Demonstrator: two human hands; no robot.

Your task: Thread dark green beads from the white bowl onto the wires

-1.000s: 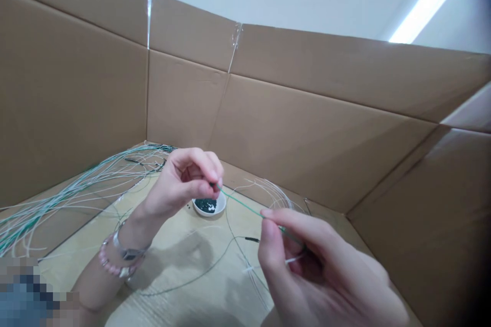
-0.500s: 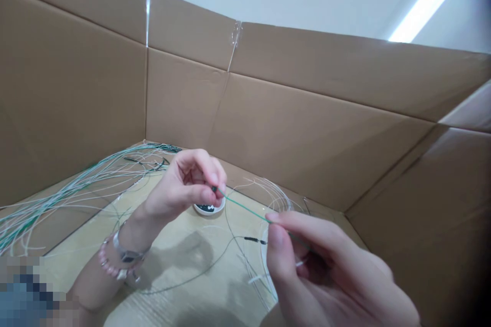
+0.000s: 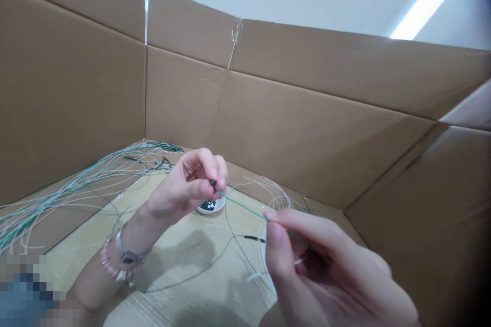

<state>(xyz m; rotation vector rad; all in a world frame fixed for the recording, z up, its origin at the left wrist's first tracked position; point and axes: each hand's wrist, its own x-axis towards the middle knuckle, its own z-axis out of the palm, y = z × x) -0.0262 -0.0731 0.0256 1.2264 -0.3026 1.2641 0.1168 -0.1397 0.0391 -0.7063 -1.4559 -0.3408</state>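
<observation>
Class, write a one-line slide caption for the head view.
Left hand pinches a small dark bead onto a thin green wire held by right hand.

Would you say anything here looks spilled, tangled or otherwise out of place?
Nothing looks spilled or damaged. The left hand and right hand hold a green wire taut above the table. The black bits stay inside the white dish. The loose wires at left lie fanned out and untidy.

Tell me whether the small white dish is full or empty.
Neither: the white dish holds a scatter of small dark pieces with bare white showing; the left hand hides part of it.
</observation>
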